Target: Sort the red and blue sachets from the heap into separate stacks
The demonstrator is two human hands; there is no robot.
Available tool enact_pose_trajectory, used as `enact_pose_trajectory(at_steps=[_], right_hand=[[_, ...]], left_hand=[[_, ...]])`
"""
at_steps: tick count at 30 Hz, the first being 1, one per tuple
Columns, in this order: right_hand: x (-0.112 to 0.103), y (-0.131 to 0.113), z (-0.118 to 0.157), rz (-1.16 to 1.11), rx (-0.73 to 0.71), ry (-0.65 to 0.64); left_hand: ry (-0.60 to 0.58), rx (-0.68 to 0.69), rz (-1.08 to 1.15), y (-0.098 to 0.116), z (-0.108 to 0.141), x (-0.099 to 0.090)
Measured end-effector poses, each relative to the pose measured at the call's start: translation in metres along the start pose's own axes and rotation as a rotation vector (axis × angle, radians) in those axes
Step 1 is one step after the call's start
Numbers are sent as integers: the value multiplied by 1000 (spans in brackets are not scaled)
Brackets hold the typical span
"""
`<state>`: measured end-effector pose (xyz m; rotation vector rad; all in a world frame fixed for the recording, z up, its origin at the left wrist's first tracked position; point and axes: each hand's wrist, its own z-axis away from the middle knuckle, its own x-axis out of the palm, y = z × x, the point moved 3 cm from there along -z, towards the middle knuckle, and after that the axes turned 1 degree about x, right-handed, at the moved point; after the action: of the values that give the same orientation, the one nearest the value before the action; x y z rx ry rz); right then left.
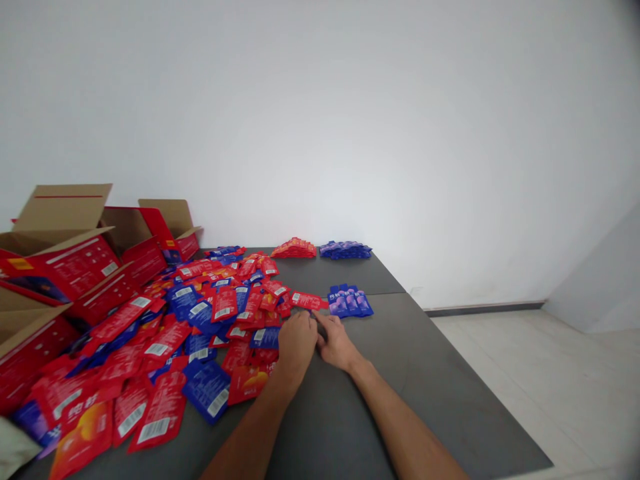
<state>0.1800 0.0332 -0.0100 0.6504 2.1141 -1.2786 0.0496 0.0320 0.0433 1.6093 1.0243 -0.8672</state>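
Over the dark table, both of my hands meet at the right edge of the pouch pile. My left hand (297, 339) is closed with its knuckles up, and what its curled fingers hold, if anything, is hidden. My right hand (339, 343) touches or nearly touches it, fingers bent inward and their tips partly covered. Just beyond my hands lies a red pouch (306, 301) with a white barcode label; I cannot tell whether my fingertips touch it. To its right, several blue pouches (350, 301) lie side by side in an overlapping row, fronts up.
Loose red and blue pouches (207, 387) cover the table's left side. Open red cardboard boxes (85, 263) stand behind them. At the far edge are a stacked red pile (294, 248) and a stacked blue pile (345, 250). The table's right edge (465, 367) drops to a pale floor.
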Motion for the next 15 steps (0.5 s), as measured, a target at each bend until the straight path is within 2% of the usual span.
enact_pose_trajectory(at_steps=[3,6,9,13,15], right_hand=[[0,0,-1,-35,19,30],[-1,1,-3,-79,49,101],[-3,6,-7,-193,174,199],[-6,11,-9,-492,386,318],[-10,13,-9,-624,435,381]], left_hand=[[85,-51,57,-2,0,-10],[191,-76,231,-7,-2,-17],[252,-121,457,-17,-8,-17],[213,-163,692,-30,-15,-2],[160,-135,767,-31,-18,8]])
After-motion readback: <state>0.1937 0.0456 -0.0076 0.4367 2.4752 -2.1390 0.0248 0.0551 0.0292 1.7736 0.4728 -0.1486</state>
